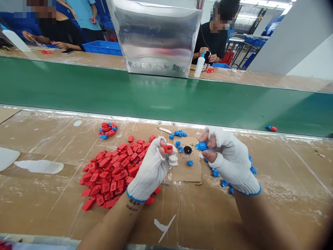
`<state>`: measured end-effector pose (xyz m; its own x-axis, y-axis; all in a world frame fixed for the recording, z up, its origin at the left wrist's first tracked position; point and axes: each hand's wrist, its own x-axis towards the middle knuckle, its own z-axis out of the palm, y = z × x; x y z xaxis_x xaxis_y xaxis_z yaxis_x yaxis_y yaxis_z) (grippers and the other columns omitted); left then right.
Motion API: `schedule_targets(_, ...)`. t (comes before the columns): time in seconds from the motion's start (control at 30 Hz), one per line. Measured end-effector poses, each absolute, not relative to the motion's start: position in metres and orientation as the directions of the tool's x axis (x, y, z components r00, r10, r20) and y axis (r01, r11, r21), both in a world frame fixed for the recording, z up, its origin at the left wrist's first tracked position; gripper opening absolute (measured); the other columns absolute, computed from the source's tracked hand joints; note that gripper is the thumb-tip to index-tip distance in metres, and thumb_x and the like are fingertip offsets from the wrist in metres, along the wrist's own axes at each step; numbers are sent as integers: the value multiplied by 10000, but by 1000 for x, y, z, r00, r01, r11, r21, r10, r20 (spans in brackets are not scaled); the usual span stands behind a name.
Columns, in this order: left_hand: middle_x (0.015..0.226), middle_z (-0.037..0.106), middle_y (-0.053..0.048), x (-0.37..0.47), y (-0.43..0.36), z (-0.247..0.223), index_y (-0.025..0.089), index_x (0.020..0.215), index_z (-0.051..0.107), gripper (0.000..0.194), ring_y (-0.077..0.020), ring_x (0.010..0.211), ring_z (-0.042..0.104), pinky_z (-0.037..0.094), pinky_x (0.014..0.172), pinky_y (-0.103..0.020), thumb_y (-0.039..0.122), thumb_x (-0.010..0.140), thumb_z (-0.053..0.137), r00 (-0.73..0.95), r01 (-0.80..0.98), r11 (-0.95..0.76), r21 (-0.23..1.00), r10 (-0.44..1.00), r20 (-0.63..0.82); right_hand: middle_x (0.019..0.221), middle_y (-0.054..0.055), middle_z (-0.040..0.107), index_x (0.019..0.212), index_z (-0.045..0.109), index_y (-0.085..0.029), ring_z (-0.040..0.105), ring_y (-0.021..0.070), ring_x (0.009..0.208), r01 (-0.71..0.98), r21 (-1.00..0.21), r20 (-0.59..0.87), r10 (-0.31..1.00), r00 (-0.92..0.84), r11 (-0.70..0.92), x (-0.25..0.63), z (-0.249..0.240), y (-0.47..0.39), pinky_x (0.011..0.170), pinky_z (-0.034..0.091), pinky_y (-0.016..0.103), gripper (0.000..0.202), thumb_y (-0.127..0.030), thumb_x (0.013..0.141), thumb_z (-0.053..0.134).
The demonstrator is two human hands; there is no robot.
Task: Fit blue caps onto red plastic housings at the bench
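White-gloved, the left hand pinches a red block, opening visible; the right grips a blue piece, perhaps angled toward it, above cardboard.

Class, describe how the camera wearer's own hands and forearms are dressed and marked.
The left hand and right hand wear white knitted gloves edged in blue at the wrist, with some fingertips uncovered. No sleeves show on the forearms. Small dark markings run across the left wrist.
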<state>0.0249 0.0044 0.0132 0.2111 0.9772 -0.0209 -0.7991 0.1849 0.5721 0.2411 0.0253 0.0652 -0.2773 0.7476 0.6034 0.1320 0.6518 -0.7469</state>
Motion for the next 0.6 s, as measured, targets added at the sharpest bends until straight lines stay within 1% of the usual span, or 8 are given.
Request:
schedule_targets(0.1,735,649,60,28,0,11,225,904,542,524,-68,589,598,507,550,-175,498,783,973,241,-765,216,607,970,-40,1010,-10,745,885,612,-257,732,173,920,143,-730,617,735,-280,668,231,64,19,788,616,318,220,-82,918,741)
schedule_targets(0.2,698,619,61,32,-4,11,226,890,549,549,-80,555,558,489,504,-188,592,778,943,256,-727,249,639,963,-84,1068,1,761,900,608,-256,751,178,983,158,-705,623,710,-327,691,223,58,16,861,633,333,209,-102,948,741)
schedule_targets(0.3,686,591,55,35,-6,12,212,864,574,582,-82,562,544,486,493,-190,634,733,953,261,-719,278,638,957,-123,1107,13,771,931,613,-258,767,179,1014,163,-684,623,686,-376,711,218,50,15,889,645,325,195,-107,971,729)
schedule_targets(0.37,701,590,47,36,-7,11,202,855,599,575,-80,576,544,482,496,-188,639,732,952,265,-713,285,641,955,-131,1110,20,777,931,609,-255,775,176,1003,171,-674,630,679,-377,719,215,46,16,879,650,314,194,-103,976,721)
schedule_targets(0.43,737,601,38,37,-6,8,199,870,622,559,-81,600,552,488,516,-193,636,742,947,260,-704,286,650,956,-139,1075,27,776,902,591,-248,775,180,971,188,-659,638,673,-374,729,213,45,16,855,651,314,205,-106,974,720)
schedule_targets(0.5,780,615,28,39,-5,4,195,870,629,564,-80,634,563,505,560,-199,641,738,949,222,-702,253,666,966,-133,988,24,762,868,565,-247,763,186,918,219,-631,641,659,-394,744,211,47,16,812,644,318,226,-106,973,707)
schedule_targets(0.6,770,612,21,40,-5,1,185,817,601,593,-81,630,552,506,584,-214,697,774,897,182,-663,155,732,982,-43,857,1,711,834,520,-252,721,175,830,246,-581,632,621,-464,776,211,54,15,732,605,297,266,-48,960,637)
